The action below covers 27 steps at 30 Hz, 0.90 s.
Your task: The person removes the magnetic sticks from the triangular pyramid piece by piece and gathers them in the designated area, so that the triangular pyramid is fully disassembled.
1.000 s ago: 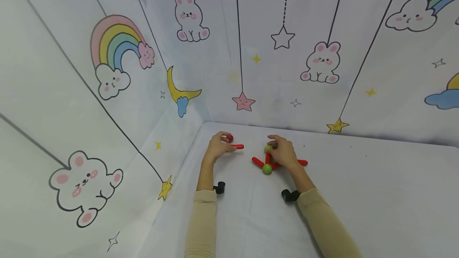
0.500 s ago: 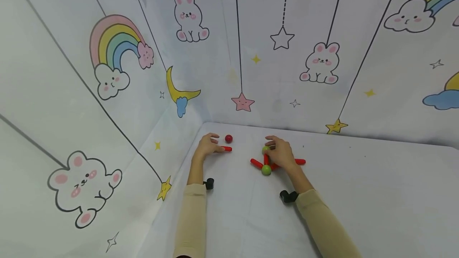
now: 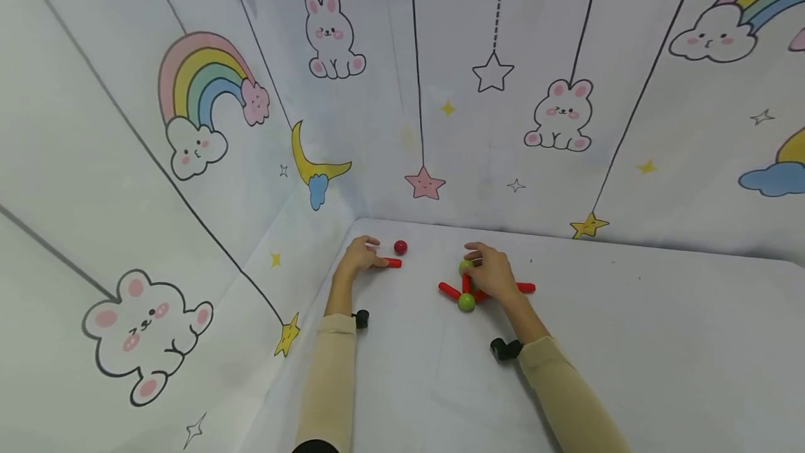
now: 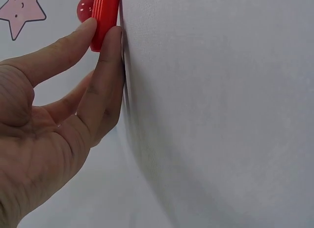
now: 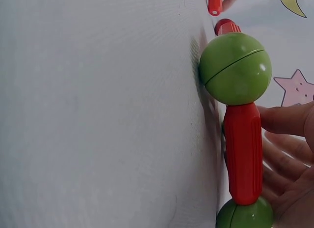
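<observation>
My left hand (image 3: 360, 256) pinches one end of a red toy rod (image 4: 105, 19) between thumb and fingertips, low over the white table. A loose red ball (image 3: 400, 247) lies just beyond that rod. My right hand (image 3: 493, 272) holds the far green ball (image 3: 465, 268) of a ball-and-rod assembly, thumb in front and fingers behind. A red rod (image 3: 466, 284) joins this ball to the near green ball (image 3: 467, 303), from which another red rod (image 3: 449, 291) points left. In the right wrist view, a ribbed red rod (image 5: 244, 154) links two green balls, partly hiding the fingers.
Another red rod (image 3: 525, 287) shows to the right of my right hand. The white-covered table (image 3: 629, 341) meets printed cloth walls (image 3: 478, 124) at the back and left. A black wrist camera (image 3: 505, 349) sits on the right wrist.
My left hand has moved left with its red rod, away from the red ball, which is now fully visible. The right hand and assembly have stayed nearly still.
</observation>
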Motion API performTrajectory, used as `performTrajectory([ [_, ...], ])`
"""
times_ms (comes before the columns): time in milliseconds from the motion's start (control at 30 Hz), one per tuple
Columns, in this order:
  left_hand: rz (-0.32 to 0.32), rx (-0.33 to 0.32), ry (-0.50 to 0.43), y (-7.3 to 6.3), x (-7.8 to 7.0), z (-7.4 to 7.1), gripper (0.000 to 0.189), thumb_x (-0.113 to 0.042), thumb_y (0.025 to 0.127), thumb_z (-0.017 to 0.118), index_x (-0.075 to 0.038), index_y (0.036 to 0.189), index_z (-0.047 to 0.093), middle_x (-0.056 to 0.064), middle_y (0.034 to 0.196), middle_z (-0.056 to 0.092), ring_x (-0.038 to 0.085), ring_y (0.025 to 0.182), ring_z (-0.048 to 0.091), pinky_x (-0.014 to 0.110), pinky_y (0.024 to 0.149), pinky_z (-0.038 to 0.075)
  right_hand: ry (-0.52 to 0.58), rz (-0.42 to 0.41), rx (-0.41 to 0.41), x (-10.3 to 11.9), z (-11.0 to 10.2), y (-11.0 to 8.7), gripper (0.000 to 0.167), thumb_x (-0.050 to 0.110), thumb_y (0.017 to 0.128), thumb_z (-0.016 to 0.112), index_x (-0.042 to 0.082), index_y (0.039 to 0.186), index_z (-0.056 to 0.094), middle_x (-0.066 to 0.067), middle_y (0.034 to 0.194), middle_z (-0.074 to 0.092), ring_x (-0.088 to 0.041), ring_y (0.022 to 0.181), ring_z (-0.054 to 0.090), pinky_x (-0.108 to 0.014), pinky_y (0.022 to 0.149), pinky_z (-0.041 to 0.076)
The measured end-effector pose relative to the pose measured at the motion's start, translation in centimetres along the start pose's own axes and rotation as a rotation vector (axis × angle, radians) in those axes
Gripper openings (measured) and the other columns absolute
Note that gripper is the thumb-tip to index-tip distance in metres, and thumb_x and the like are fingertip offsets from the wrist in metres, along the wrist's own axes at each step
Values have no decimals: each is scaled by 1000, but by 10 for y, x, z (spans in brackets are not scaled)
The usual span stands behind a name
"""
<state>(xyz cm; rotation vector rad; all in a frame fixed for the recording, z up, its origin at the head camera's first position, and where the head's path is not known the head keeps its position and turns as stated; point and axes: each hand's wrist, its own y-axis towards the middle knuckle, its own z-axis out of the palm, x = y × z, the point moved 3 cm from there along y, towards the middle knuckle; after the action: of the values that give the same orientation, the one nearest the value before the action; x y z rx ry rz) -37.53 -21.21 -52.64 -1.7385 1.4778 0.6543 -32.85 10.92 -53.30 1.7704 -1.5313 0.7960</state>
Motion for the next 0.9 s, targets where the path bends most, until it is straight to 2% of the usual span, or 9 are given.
performTrajectory([
  [200,7,-45,23,0,5,-4,58,-7,83,86,-2,136,62,20,123,62,31,106,58,43,94,51,-4,-10,11,3,2,-1,50,8,94,74,6,142,60,-14,123,73,-34,115,68,-51,96,57],
  [333,22,-48,16,-2,4,-4,59,-7,83,85,-2,136,62,21,126,62,32,104,59,44,93,53,-30,-17,-14,3,1,-3,49,8,94,75,6,141,61,-14,123,73,-35,118,67,-53,100,54],
  [500,8,-67,-6,-8,5,-3,60,-6,84,85,-2,137,60,23,131,60,33,103,62,44,95,56,-29,-31,-47,6,-4,-7,49,10,93,76,6,140,62,-16,130,70,-39,123,63,-56,104,51],
  [700,9,-124,-53,-19,3,-4,57,-3,87,82,-4,139,59,23,138,55,30,99,69,40,91,60,-7,-39,-90,16,-14,-17,44,12,93,77,7,136,66,-17,129,70,-39,117,65,-54,99,54],
  [800,51,-143,-96,-28,-2,-5,56,1,87,79,-2,139,58,26,140,54,31,95,73,38,85,62,-31,-68,-92,21,-16,-22,42,11,93,78,5,133,67,-17,126,71,-37,115,67,-52,97,56],
  [900,106,-128,-129,-36,-10,-1,56,2,88,78,0,140,58,29,141,52,32,92,75,35,80,63,-58,-79,-82,25,-17,-27,41,12,92,80,4,131,68,-16,122,73,-34,112,68,-49,94,58],
])
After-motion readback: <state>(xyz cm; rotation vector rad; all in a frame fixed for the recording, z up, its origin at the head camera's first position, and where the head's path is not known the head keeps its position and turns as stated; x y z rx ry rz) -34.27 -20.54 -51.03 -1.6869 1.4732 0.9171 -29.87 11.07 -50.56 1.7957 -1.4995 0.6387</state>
